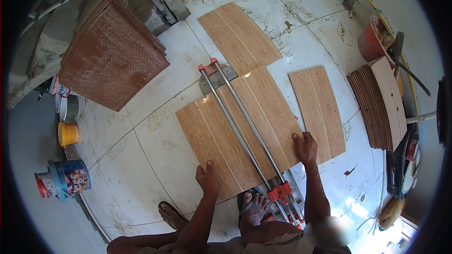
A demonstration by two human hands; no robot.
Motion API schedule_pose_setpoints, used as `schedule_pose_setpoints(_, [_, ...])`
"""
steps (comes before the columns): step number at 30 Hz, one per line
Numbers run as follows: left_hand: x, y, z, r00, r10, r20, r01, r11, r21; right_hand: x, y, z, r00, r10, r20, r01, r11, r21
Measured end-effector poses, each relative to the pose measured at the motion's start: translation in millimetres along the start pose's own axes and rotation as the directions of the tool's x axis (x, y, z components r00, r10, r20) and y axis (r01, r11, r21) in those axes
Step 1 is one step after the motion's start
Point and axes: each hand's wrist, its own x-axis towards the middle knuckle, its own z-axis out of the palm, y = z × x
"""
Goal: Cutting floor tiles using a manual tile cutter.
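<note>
A large wood-look floor tile lies on a manual tile cutter, beneath its two chrome rails. My left hand grips the tile's left edge near its lower corner, thumb on top and fingers mostly hidden at the edge. On the opposite edge, my right hand holds the tile with its thumb over the surface. The cutter's red carriage sits at the near end of the rails, by my foot. Beyond the far end, a red rail bracket shows on a grey base.
Cut wood-look pieces lie ahead and to the right. Stacked tiles and a red bucket line the right wall. Brown textured tiles lean at the left, above several paint buckets. Dirty white floor tiles surround me.
</note>
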Motion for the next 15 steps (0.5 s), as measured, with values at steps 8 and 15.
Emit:
schedule_pose_setpoints(8, [2, 0, 2, 0.998, -0.059, 0.021, 0.06, 0.992, -0.107, 3, 3, 5, 0.998, 0.051, -0.031, -0.053, 0.997, -0.058])
schedule_pose_setpoints(15, [3, 4, -1, 0.988, -0.155, 0.011, 0.155, 0.978, -0.138, -6, 5, 6, 0.998, 0.018, -0.066, -0.003, 0.975, 0.221])
